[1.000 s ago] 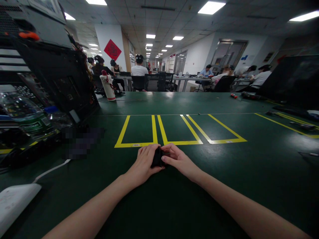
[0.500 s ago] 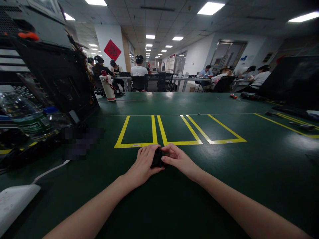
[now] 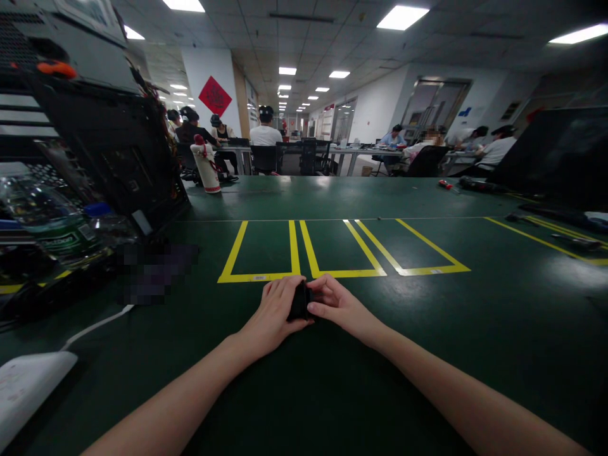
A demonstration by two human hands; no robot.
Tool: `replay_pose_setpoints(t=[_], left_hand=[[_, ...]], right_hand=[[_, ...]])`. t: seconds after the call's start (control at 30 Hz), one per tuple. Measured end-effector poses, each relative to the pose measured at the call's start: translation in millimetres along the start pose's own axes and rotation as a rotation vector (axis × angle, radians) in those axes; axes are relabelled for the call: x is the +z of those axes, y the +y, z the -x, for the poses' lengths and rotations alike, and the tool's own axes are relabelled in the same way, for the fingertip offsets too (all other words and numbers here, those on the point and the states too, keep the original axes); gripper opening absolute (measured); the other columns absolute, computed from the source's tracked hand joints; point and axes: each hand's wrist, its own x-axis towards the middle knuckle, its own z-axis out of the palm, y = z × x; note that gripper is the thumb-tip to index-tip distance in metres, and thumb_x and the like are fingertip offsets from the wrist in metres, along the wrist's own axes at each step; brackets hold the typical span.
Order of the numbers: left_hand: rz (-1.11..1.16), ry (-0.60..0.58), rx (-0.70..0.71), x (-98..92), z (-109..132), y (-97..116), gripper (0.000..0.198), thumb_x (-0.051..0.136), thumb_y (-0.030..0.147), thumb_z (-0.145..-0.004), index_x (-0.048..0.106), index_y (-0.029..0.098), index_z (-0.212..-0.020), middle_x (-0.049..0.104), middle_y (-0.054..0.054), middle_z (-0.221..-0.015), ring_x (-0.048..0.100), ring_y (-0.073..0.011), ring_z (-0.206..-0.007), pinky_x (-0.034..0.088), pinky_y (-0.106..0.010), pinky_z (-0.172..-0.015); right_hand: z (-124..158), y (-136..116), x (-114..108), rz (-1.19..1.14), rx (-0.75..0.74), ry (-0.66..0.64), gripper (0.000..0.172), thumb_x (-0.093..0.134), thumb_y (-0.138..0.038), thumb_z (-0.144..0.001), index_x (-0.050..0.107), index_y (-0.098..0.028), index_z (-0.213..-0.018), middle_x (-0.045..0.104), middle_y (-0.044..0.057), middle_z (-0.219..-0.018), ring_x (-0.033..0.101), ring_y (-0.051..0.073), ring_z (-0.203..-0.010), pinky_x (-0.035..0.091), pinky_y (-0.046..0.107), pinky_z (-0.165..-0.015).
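Note:
A small black object [image 3: 299, 301], boxy in outline, is between my hands just in front of the yellow tape marks; its exact kind cannot be made out. My left hand [image 3: 274, 311] is wrapped round its left side, thumb below and fingers over the top. On its right side, the thumb and fingertips of my right hand [image 3: 341, 305] pinch the edge. Much of the object is hidden behind my left fingers. Under both hands lies the dark green tabletop [image 3: 304, 392].
Yellow tape [image 3: 349, 273] outlines several areas ahead. At left stand a black computer case [image 3: 118, 152], a plastic bottle [image 3: 61, 234] and a white power strip [image 3: 35, 386] with a cable. A white cylinder [image 3: 206, 168] stands farther back. Tools [image 3: 577, 240] lie at right; people sit beyond.

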Motion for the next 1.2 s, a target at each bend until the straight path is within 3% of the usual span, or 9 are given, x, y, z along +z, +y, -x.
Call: replay_pose_setpoints(t=[0.2,0.4,0.6,0.83,0.97,1.2], left_hand=[[-0.003,-0.001,-0.01,0.5,-0.2,-0.5,0.052,0.057,0.028,-0.073,0.029,0.025,-0.116,0.043,-0.005,-0.115,0.04,-0.0229,-0.107,0.034,-0.041,-0.091],[0.004,-0.013,-0.027,0.2,0.5,-0.9,0.052,0.056,0.028,-0.074,0.028,0.025,-0.117,0.041,-0.005,-0.118,0.039,-0.0229,-0.109,0.033,-0.041,-0.091],[-0.017,-0.009,-0.016,1.1,-0.6,-1.8,0.05,0.057,0.025,-0.073,0.03,0.023,-0.116,0.043,-0.005,-0.115,0.04,-0.022,-0.106,0.032,-0.04,-0.091],[-0.016,0.001,0.0,1.5,-0.1,-1.9,0.051,0.057,0.028,-0.073,0.029,0.025,-0.116,0.042,-0.005,-0.116,0.04,-0.0227,-0.108,0.033,-0.04,-0.09],[-0.015,0.001,-0.01,0.6,-0.1,-0.9,0.052,0.056,0.029,-0.073,0.028,0.026,-0.117,0.042,-0.004,-0.117,0.04,-0.0237,-0.108,0.033,-0.042,-0.09],[-0.009,-0.01,-0.003,0.5,0.4,-1.0,0.052,0.056,0.028,-0.074,0.028,0.026,-0.118,0.042,-0.005,-0.117,0.04,-0.0239,-0.109,0.032,-0.043,-0.091]], right_hand=[[0.3,-2.1,1.6,0.062,0.013,0.04,0.027,0.057,-0.026,-0.072,0.045,-0.022,-0.096,0.05,0.002,-0.097,0.052,0.016,-0.093,0.042,0.035,-0.082],[0.5,-4.6,0.7,0.085,0.036,-0.006,0.028,0.053,-0.025,-0.075,0.046,-0.021,-0.101,0.049,0.004,-0.102,0.05,0.017,-0.096,0.042,0.035,-0.082],[0.2,0.2,-1.6,0.015,-0.021,-0.048,0.038,0.063,-0.013,-0.065,0.043,-0.021,-0.096,0.049,0.002,-0.1,0.05,0.016,-0.097,0.041,0.035,-0.084],[0.4,-2.6,1.6,0.02,-0.02,0.015,0.023,0.058,-0.02,-0.071,0.046,-0.021,-0.091,0.051,0.001,-0.095,0.051,0.015,-0.097,0.042,0.032,-0.083],[-0.7,-3.2,1.9,0.049,-0.013,0.025,0.023,0.058,-0.021,-0.071,0.046,-0.021,-0.091,0.051,0.001,-0.094,0.052,0.015,-0.094,0.044,0.033,-0.08],[3.1,-6.5,4.4,0.186,-0.014,0.035,0.032,0.052,-0.021,-0.074,0.044,-0.022,-0.105,0.049,0.004,-0.104,0.049,0.016,-0.1,0.041,0.036,-0.087]])
